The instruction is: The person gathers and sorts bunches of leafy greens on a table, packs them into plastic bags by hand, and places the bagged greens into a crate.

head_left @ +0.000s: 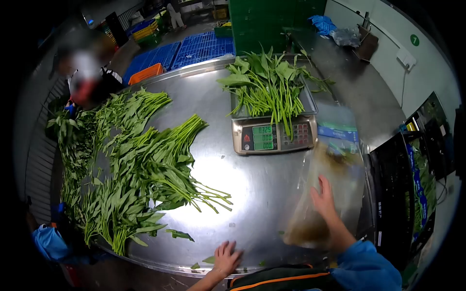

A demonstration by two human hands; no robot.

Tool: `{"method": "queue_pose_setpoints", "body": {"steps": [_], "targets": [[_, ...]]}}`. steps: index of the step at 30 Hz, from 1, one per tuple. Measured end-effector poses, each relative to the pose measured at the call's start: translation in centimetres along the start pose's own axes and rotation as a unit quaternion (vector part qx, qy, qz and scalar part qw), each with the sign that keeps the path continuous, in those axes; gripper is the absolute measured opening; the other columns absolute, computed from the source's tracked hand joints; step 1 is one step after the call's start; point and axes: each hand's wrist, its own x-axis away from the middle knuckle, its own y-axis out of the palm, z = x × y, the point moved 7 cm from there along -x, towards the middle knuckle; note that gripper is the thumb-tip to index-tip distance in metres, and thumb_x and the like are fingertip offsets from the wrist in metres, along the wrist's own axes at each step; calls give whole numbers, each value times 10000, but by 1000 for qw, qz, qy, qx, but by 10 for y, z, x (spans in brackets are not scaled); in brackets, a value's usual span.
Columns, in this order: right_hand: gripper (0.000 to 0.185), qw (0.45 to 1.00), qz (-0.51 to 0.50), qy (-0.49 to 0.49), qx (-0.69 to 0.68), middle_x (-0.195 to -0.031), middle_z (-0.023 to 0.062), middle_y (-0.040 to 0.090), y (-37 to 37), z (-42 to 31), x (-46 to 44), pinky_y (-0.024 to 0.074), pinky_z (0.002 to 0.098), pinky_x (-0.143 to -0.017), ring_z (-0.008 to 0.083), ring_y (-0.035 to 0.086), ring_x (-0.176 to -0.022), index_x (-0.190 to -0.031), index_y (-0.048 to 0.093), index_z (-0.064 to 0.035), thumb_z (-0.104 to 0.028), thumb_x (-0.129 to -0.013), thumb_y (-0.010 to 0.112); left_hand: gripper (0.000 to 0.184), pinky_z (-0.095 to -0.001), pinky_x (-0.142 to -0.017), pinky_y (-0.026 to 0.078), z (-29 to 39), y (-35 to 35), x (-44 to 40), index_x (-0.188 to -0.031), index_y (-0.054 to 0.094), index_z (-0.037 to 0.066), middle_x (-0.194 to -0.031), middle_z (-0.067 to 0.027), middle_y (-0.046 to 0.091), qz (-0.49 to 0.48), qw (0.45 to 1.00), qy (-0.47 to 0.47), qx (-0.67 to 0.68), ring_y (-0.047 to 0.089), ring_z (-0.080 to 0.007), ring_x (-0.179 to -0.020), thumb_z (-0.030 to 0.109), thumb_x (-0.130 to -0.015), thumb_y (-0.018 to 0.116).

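Note:
My left hand rests by the near edge of the metal table, fingers apart and holding nothing, close to a few loose leaves. Over a stack of clear plastic bags on the right is my right hand, its fingers spread. Whether it touches the top bag I cannot tell. A bundle of water spinach lies on the digital scale, stems toward me and partly over the keypad. The top display seems to read 0.325. More water spinach is spread in bunches over the left side.
A black crate with packed greens stands at the right. Another person is at the far left, beside an orange crate. Blue pallets lie on the floor beyond the table. A blue sleeve or bag shows at lower left.

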Motion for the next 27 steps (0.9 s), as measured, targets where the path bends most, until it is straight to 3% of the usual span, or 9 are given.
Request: {"method": "queue_pose_setpoints", "body": {"steps": [2,5,6,12,15,19,22,25,27], "targets": [[473,999,-24,-26,-4,-1207,172,501,-2,-39,-44,353,368,-970,275,456,-1159,-1233,423,22,-127,-813,580,319,-415,-889,401,-35,22,44,-1072,566,156,-1229,-110,481,-39,985,152,78,450,-310,-1131,216,-758,585],[463,996,-26,-31,-82,-1164,164,542,25,-48,-117,441,341,-856,251,540,-1045,-1218,433,28,-140,-813,581,346,-364,-857,414,-81,-31,89,-1107,558,171,-1153,-107,523,-138,979,128,81,481,-273,-1101,216,-765,578],[471,996,-22,-22,-78,-1166,166,541,38,-46,-142,451,332,-831,246,555,-1017,-1218,430,29,-158,-813,583,341,-363,-876,377,-65,-104,70,-1100,562,174,-1117,-99,537,-129,984,67,-103,464,-266,-1114,223,-766,607],[360,992,-25,124,-14,-921,95,618,92,-5,-213,454,258,-694,147,570,-794,-1094,546,13,-218,-826,614,340,-400,-870,362,-108,-173,-67,-1052,571,72,-1025,-106,564,157,980,-77,99,498,-293,-1002,148,-732,656],[254,993,109,-43,10,-814,77,640,51,-54,-197,454,297,-628,152,580,-708,-946,623,-9,-234,-835,593,310,-349,-819,418,-96,-215,-166,-1046,578,37,-989,-143,595,220,956,-44,188,549,-315,-919,132,-755,634],[211,947,207,-18,-247,-709,9,559,-16,-121,-220,394,237,-536,79,451,-591,-1029,617,-35,-167,-880,546,371,-347,-882,435,-104,-253,-321,-1118,559,-23,-1077,-193,601,235,913,-27,333,578,-286,-1012,232,-850,562],[349,970,194,-108,-96,-814,79,631,-26,-105,-288,457,284,-632,155,570,-693,-1061,614,-36,-322,-869,556,589,-361,-864,441,-123,-260,-434,-1097,561,-69,-1076,-252,583,267,908,-133,295,575,-360,-998,451,-820,535],[640,987,16,14,158,-1054,206,607,15,-38,-351,453,365,-825,271,584,-987,-1164,549,-9,-536,-800,556,924,-401,-935,362,-107,-234,-483,-1125,537,-51,-1153,-261,531,124,935,-300,143,483,-361,-1111,748,-663,482],[888,971,-103,135,170,-1248,270,467,41,-29,-348,367,389,-961,335,436,-1201,-1266,435,28,-669,-724,534,940,-375,-955,347,-81,-224,-496,-1217,425,-25,-1214,-203,466,79,954,-285,40,469,-328,-1107,684,-626,599]]}}
